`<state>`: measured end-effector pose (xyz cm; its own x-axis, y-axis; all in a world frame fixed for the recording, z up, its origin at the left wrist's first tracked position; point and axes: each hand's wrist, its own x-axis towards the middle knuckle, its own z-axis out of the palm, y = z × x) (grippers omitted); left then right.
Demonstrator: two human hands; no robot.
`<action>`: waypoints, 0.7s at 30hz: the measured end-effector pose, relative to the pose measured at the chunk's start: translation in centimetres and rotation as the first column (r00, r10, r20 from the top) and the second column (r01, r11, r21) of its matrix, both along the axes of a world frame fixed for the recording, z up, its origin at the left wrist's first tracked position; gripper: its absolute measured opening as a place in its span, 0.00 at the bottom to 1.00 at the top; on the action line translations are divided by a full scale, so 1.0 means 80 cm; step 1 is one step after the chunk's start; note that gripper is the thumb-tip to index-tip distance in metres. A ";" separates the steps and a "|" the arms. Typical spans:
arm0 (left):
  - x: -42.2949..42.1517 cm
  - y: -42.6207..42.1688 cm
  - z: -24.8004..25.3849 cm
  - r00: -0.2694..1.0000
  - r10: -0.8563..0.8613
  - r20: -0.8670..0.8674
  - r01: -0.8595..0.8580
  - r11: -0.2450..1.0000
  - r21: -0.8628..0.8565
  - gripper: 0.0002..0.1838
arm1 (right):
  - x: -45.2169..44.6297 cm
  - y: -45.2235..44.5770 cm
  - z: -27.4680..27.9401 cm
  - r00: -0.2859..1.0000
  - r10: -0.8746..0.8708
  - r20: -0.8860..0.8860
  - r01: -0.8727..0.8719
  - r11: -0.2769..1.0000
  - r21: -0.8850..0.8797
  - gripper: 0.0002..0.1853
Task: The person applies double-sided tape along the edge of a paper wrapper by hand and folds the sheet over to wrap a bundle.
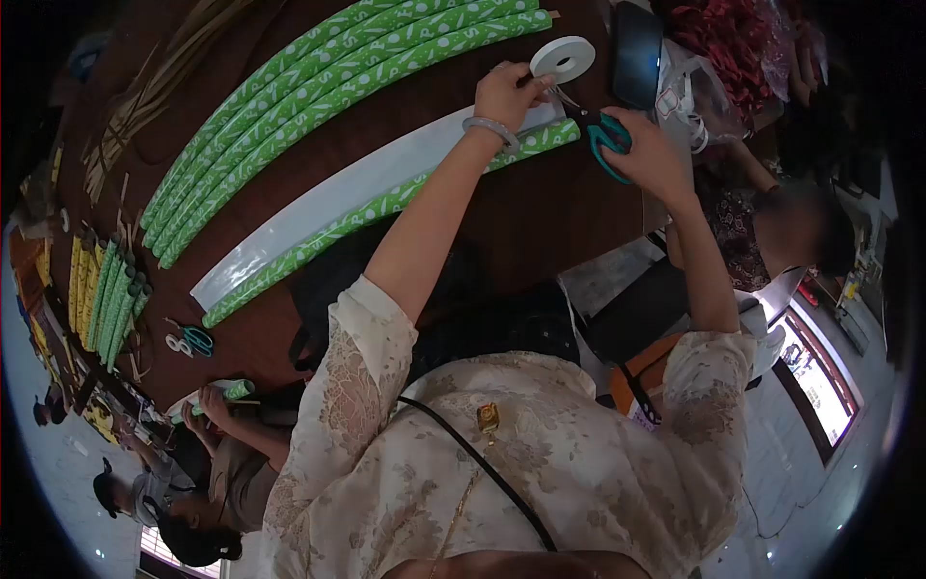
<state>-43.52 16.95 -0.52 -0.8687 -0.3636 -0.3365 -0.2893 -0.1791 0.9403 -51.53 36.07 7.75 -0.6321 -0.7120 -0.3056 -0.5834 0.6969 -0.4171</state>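
My left hand pinches a roll of white tape by its near edge. A bracelet circles that wrist. Closed around the teal handles of a pair of scissors is my right hand; the blades point up-left, close to the tape and my left fingers. Beneath my hands lies a sheet of green patterned paper, its white underside showing flat and its near edge rolled into a long green tube. Whether the blades touch the tape I cannot tell.
Several finished green tubes lie beyond the sheet. Another pair of scissors and stacked green and yellow tubes are at left. A dark case and plastic bag sit at right. Other people work on both sides.
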 end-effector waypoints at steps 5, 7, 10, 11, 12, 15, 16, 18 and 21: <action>0.000 0.000 -0.004 1.000 -0.010 -0.012 0.010 1.000 0.010 0.16 | 0.002 -0.005 0.006 1.000 0.007 -0.018 -0.007 1.000 0.025 0.24; 0.001 -0.001 -0.002 1.000 -0.012 -0.007 0.012 0.999 0.029 0.16 | 0.002 -0.006 0.008 1.000 -0.007 0.012 0.006 0.999 0.044 0.24; 0.000 0.002 -0.003 0.997 0.062 -0.051 -0.059 0.997 0.051 0.13 | 0.002 -0.007 0.007 1.000 -0.009 0.009 0.008 0.999 0.047 0.24; 0.000 0.003 -0.004 0.997 0.064 -0.050 -0.061 0.997 0.050 0.13 | 0.002 -0.007 0.006 1.000 -0.007 0.010 0.006 0.999 0.046 0.24; 0.000 0.003 -0.003 0.997 0.058 -0.048 -0.056 0.997 0.045 0.13 | 0.002 -0.006 0.006 1.000 -0.007 0.000 0.007 0.998 0.066 0.24; 0.001 0.003 0.000 0.997 0.063 -0.048 -0.060 0.996 0.061 0.13 | 0.004 -0.007 0.005 1.000 -0.015 0.004 0.014 0.997 0.080 0.25; 0.001 0.003 0.000 0.996 0.072 -0.049 -0.068 0.994 0.085 0.13 | 0.004 -0.007 0.006 1.000 -0.025 0.017 0.023 0.997 0.078 0.24; 0.000 0.000 0.001 0.999 0.041 -0.032 -0.038 0.995 0.089 0.15 | 0.008 -0.011 0.011 1.000 -0.024 -0.005 0.025 0.996 0.089 0.24; 0.001 -0.001 0.002 1.000 -0.003 -0.003 0.003 0.996 0.085 0.17 | 0.013 -0.017 0.016 0.999 -0.030 -0.028 0.033 0.993 0.110 0.24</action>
